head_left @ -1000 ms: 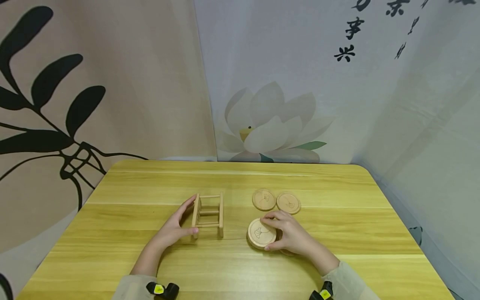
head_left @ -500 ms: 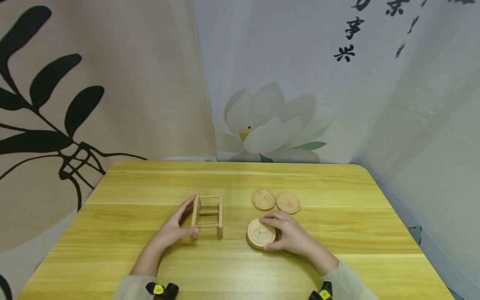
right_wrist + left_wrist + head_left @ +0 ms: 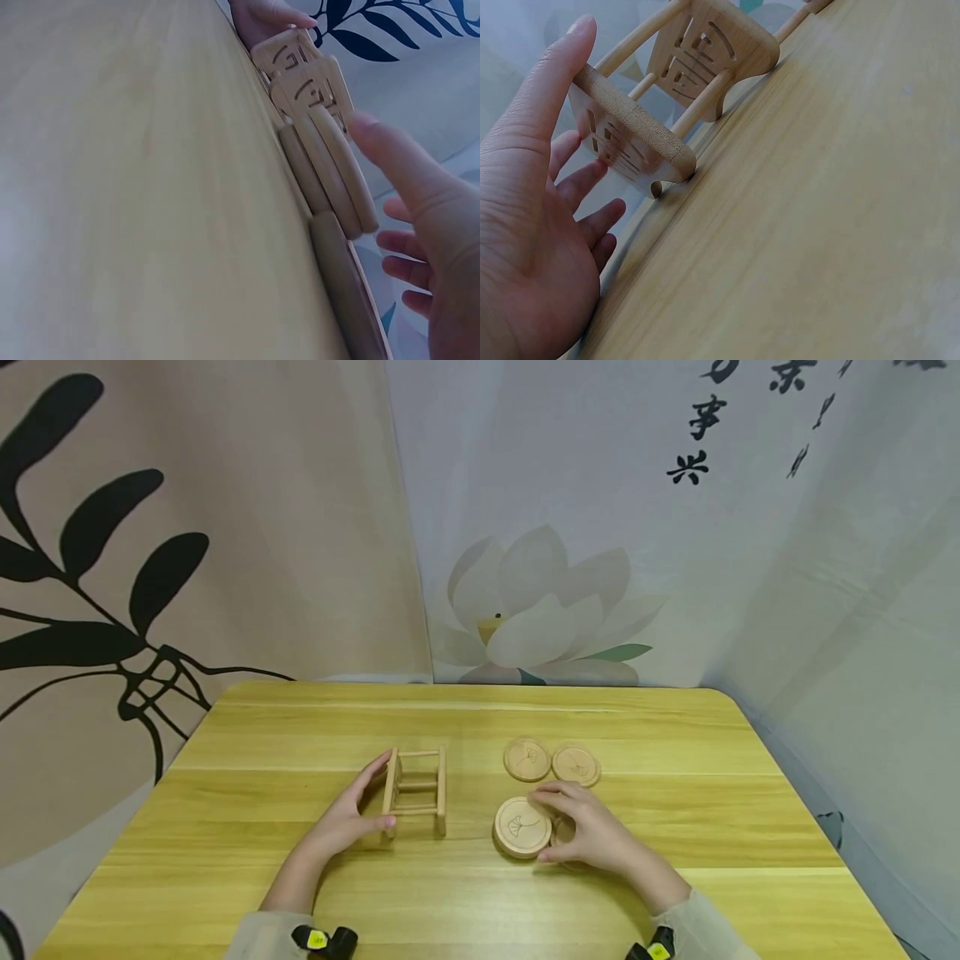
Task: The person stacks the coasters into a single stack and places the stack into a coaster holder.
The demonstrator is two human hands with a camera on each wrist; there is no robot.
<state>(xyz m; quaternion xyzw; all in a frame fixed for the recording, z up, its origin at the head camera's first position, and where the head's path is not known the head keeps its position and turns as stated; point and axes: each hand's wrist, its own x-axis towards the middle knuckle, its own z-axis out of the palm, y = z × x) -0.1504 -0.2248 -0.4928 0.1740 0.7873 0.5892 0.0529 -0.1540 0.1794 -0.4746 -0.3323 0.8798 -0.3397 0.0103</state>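
A small wooden coaster rack (image 3: 441, 789) with slotted end panels and round rods stands left of centre. My left hand (image 3: 347, 820) holds its left panel, thumb at the near edge and fingers toward the far edge. The left wrist view shows the thumb along the panel's edge (image 3: 664, 139) and the fingers by its outer face. To the right, a stack of round wooden coasters (image 3: 522, 828) has a ginkgo-leaf engraving on top. Beside its right edge is my right hand (image 3: 592, 833), thumb and fingers spread apart, partly covering another coaster (image 3: 564, 831).
Behind the stack, two engraved coasters (image 3: 527, 759) lie side by side on the wooden table (image 3: 360, 718). Printed fabric curtains (image 3: 300, 527) rise behind the table's back edge. Each wrist carries a black strapped camera (image 3: 327, 941).
My right hand has let go of the stack's top coaster and shifted slightly right, its fingers parting from the rim. The left hand and the rack have stayed in place.
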